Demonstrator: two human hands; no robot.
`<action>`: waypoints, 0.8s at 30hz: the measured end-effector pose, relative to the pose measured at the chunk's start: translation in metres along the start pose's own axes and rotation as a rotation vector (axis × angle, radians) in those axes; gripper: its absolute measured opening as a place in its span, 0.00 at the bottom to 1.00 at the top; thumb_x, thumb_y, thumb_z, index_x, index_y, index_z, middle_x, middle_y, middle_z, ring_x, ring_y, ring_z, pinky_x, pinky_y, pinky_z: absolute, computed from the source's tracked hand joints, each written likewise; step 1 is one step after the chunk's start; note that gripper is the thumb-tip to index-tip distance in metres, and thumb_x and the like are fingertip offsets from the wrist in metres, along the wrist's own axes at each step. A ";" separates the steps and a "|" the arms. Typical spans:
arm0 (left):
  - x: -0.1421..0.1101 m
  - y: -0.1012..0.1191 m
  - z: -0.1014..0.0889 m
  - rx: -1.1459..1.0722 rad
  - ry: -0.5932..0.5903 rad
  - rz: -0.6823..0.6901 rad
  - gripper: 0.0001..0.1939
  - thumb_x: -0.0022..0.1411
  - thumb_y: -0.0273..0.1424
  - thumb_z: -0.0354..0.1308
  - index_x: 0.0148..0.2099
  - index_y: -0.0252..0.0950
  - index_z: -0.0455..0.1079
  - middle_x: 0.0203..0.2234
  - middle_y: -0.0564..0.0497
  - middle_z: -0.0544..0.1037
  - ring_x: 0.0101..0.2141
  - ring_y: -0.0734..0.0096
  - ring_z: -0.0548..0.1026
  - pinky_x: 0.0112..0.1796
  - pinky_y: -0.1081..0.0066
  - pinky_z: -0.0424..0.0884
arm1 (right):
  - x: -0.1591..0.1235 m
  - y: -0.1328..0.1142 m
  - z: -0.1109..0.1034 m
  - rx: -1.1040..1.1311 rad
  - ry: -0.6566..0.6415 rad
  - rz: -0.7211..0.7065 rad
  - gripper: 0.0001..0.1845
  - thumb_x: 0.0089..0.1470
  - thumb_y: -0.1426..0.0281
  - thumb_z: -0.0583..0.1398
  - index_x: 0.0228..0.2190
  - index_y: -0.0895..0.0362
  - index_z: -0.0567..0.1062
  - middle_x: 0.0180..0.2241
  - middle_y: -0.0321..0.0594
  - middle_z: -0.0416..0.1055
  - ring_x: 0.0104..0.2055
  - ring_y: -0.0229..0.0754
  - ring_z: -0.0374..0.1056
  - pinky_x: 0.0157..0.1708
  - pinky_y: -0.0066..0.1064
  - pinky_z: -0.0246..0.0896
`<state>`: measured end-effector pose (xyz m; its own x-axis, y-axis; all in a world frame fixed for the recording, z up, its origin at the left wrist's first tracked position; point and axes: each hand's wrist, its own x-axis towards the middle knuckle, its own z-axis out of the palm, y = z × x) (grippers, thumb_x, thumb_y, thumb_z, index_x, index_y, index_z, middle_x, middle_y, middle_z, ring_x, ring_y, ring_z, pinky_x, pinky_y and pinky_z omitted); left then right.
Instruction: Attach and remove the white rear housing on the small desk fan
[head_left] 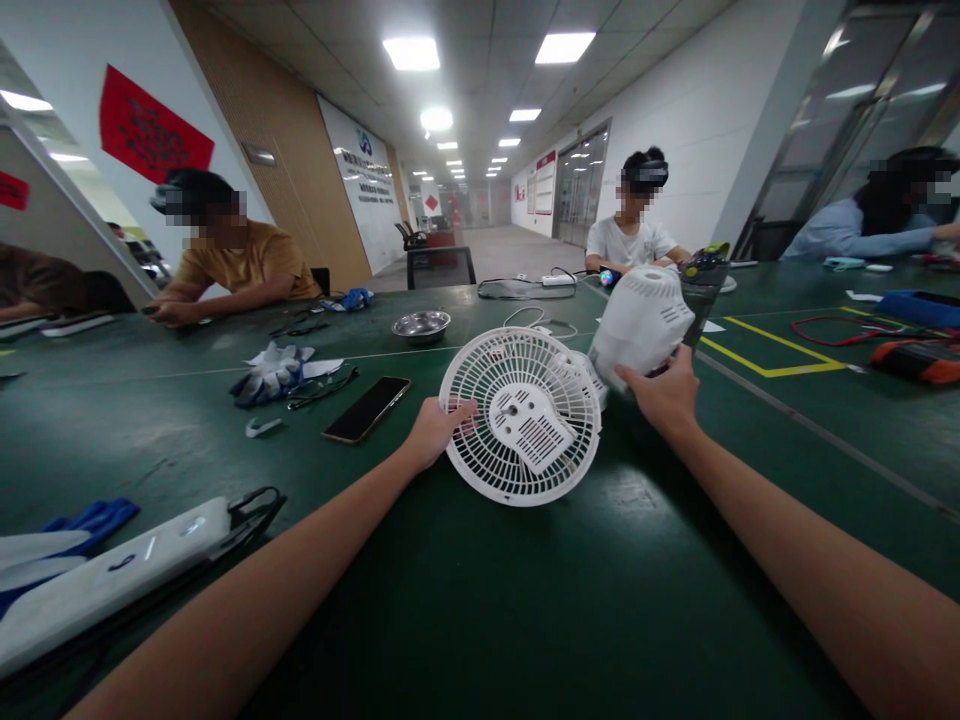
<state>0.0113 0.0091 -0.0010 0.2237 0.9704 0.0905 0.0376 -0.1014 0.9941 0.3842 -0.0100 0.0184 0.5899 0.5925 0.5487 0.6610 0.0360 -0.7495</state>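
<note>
My left hand [437, 432] grips the left rim of a round white fan grille [517, 480], thumb over the slats. The grille stands tilted over the green table, and a vented white plate [529, 425] sits at its middle. To its right, my right hand [670, 392] is closed on a white plastic fan base [641, 325] with slots near its upper end. A white joint [589, 375] shows between grille and base, partly behind the grille. Whether it links the two is hard to see.
Left of the grille lie a phone [367, 409], work gloves [274, 374] and a white device with a cable [120, 570]. Beyond are a metal bowl [421, 327] and a power strip [557, 281]. Yellow tape [806, 368] and an orange-black tool [915, 361] lie right. Several people sit around the table.
</note>
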 end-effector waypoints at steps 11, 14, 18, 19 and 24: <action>0.004 -0.006 -0.002 0.011 -0.003 0.027 0.15 0.59 0.40 0.68 0.37 0.31 0.77 0.29 0.48 0.81 0.29 0.68 0.78 0.33 0.67 0.78 | -0.009 -0.022 0.002 0.135 0.083 -0.099 0.44 0.34 0.55 0.73 0.51 0.56 0.67 0.45 0.51 0.77 0.42 0.55 0.74 0.43 0.48 0.70; 0.003 -0.003 -0.002 0.021 -0.005 0.020 0.14 0.60 0.38 0.67 0.38 0.31 0.77 0.30 0.48 0.81 0.29 0.68 0.79 0.34 0.66 0.78 | -0.008 -0.025 0.003 0.192 0.097 -0.091 0.43 0.35 0.54 0.73 0.50 0.56 0.66 0.45 0.51 0.77 0.43 0.55 0.75 0.43 0.48 0.71; 0.000 0.002 0.000 0.017 -0.006 0.013 0.11 0.61 0.36 0.67 0.38 0.31 0.77 0.32 0.47 0.82 0.30 0.68 0.79 0.34 0.66 0.79 | -0.015 -0.031 0.006 0.209 0.029 -0.109 0.42 0.36 0.53 0.73 0.49 0.56 0.67 0.44 0.51 0.78 0.42 0.55 0.75 0.42 0.47 0.71; -0.001 0.003 0.000 0.011 -0.004 0.009 0.11 0.61 0.35 0.67 0.38 0.31 0.77 0.32 0.47 0.82 0.30 0.68 0.79 0.34 0.66 0.79 | -0.017 -0.032 0.007 0.207 0.003 -0.106 0.42 0.36 0.53 0.73 0.50 0.56 0.67 0.44 0.51 0.78 0.41 0.55 0.75 0.42 0.47 0.71; -0.003 0.006 0.001 0.030 -0.006 0.011 0.12 0.62 0.36 0.66 0.38 0.30 0.77 0.31 0.47 0.82 0.29 0.68 0.79 0.33 0.67 0.78 | -0.026 -0.035 0.013 0.215 -0.108 -0.040 0.42 0.39 0.50 0.71 0.51 0.56 0.67 0.46 0.52 0.78 0.41 0.55 0.76 0.41 0.46 0.72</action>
<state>0.0116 0.0059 0.0047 0.2305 0.9678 0.1008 0.0642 -0.1185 0.9909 0.3400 -0.0157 0.0256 0.5048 0.6694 0.5450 0.5616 0.2248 -0.7963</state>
